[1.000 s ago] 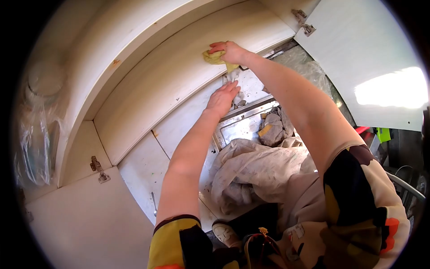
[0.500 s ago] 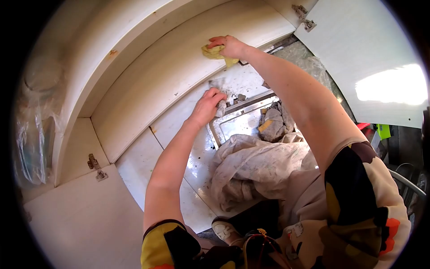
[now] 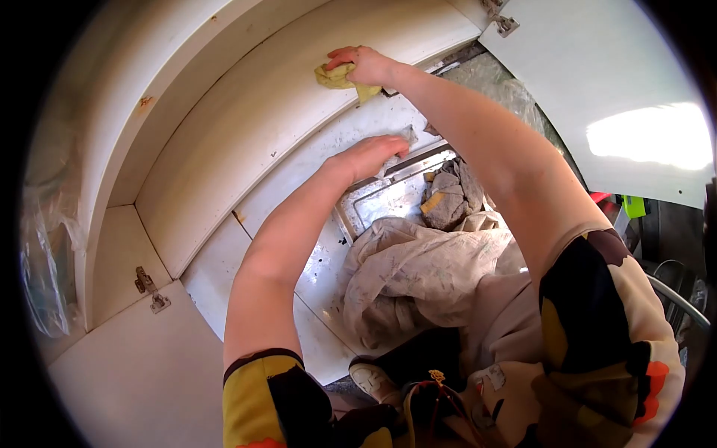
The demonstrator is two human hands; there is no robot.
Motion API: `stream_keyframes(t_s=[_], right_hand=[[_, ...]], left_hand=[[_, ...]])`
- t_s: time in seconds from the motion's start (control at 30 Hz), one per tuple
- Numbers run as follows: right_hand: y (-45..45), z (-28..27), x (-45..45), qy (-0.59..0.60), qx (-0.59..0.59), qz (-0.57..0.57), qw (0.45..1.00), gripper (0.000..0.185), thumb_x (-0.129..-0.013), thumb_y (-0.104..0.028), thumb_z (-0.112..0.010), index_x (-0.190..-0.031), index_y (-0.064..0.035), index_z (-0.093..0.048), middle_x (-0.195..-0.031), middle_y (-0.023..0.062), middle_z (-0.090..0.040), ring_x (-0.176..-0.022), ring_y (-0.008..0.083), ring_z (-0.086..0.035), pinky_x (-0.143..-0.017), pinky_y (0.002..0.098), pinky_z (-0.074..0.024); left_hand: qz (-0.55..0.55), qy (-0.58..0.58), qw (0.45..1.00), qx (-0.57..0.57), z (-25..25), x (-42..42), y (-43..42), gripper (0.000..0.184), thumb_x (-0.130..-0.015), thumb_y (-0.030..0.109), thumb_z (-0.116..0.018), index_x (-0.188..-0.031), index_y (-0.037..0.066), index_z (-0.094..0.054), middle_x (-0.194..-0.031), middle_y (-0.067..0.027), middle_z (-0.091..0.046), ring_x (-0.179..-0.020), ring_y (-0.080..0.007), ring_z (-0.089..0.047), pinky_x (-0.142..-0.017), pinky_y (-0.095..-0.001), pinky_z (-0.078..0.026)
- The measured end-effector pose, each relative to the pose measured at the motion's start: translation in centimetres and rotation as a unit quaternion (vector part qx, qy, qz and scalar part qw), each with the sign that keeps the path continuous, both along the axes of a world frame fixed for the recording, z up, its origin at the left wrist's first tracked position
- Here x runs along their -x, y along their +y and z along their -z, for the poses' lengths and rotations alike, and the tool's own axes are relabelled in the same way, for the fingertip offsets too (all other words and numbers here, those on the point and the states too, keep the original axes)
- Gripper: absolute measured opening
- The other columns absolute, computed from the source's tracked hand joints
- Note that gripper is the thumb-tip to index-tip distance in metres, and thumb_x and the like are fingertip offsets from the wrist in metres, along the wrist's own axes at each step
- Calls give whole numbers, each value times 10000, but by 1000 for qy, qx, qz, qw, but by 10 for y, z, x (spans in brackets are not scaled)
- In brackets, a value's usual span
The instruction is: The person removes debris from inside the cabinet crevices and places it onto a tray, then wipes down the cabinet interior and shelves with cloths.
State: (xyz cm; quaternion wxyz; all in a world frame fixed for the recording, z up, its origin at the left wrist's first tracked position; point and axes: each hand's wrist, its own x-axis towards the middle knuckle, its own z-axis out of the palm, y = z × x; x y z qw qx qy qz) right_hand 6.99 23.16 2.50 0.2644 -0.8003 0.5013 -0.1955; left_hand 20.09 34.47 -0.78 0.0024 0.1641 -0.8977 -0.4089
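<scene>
My right hand (image 3: pixel 367 66) is closed on a yellow cloth (image 3: pixel 336 76) at the front edge of the white cabinet shelf (image 3: pixel 246 127). Below it, my left hand (image 3: pixel 376 154) presses a crumpled greyish-white wipe (image 3: pixel 408 135) against the dirty white panel (image 3: pixel 299 157); whether it is paper or fabric I cannot tell. Just under that hand runs the rim of a metal tray-like frame (image 3: pixel 351 216). A crumpled grey rag (image 3: pixel 450 198) with a yellowish patch lies inside it. Nearer to me a large stained pale cloth (image 3: pixel 426 269) is bunched up.
Cabinet doors stand open at the lower left (image 3: pixel 142 366) and upper right (image 3: pixel 597 82), with metal hinges (image 3: pixel 153 290). Clear plastic sheeting (image 3: pixel 48 261) hangs at the far left. A bright green item (image 3: pixel 634 206) and a pale hose (image 3: pixel 676 299) are at the right.
My left hand has slid to the right along the panel with the wipe, over the spot where dark crumbs showed. My right hand stays at the shelf edge with the cloth; the view has shifted slightly.
</scene>
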Motion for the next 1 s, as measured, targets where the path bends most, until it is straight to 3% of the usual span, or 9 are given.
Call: stream_keyframes(t_s=[0.2,0.3,0.43,0.53,0.73,0.8,1.0], right_hand=[[0,-5,0,-18,-17,2,1000,422,-716,-59,-552,-1083,-239,-658,-1349,32,-470,-1223,231,-446,-1040,293,-349],[0,-3,1,3,-9,-2,1000,416,-723,-67,-551,-1088,-236,-654,-1349,31,-470,-1227,229,-441,-1041,292,-345],[0,-2,-1,14,2,-4,1000,424,-724,-59,-550,-1100,-232,-644,-1349,32,-469,-1226,228,-443,-1039,295,-348],[0,-3,-1,33,26,-9,999,425,-730,-50,-541,-1107,-220,-638,-1352,35,-465,-1220,231,-450,-1036,300,-353],[4,-9,-1,-2,-10,-4,1000,438,-740,-36,-515,-1129,-206,-623,-1355,42,-460,-1215,248,-453,-1033,306,-359],[3,-11,-2,-4,-47,-6,999,451,-733,16,-511,-1148,-136,-601,-1385,68,-425,-1257,249,-406,-1054,294,-317],[2,-11,-1,35,-28,-18,999,452,-738,-6,-519,-1167,-132,-586,-1387,66,-422,-1257,250,-407,-1057,298,-313]], left_hand=[[-7,35,998,-45,9,-6,8,509,-648,-201,-465,-1046,104,-555,-1110,-77,-552,-1113,-266,-470,-962,-332,-384],[-58,28,995,-69,14,-19,26,668,-641,-227,-450,-1183,151,-544,-1187,-54,-558,-1219,-254,-393,-1027,-324,-341],[-79,40,992,-88,8,-22,31,699,-624,-231,-442,-1195,160,-546,-1168,-32,-570,-1212,-249,-397,-1034,-324,-329],[-80,58,994,-38,6,-23,32,623,-584,-195,-487,-1094,149,-589,-1012,-38,-580,-1071,-266,-466,-958,-326,-377],[-120,63,990,43,16,-35,46,422,-589,-150,-518,-910,109,-605,-985,-38,-561,-1013,-252,-481,-906,-327,-399],[-154,94,982,56,17,-37,52,418,-592,-151,-508,-917,95,-602,-977,-48,-557,-1009,-254,-480,-904,-335,-405],[-201,112,969,89,18,-29,52,377,-612,-143,-479,-913,51,-595,-969,-100,-558,-998,-299,-497,-874,-376,-428]])
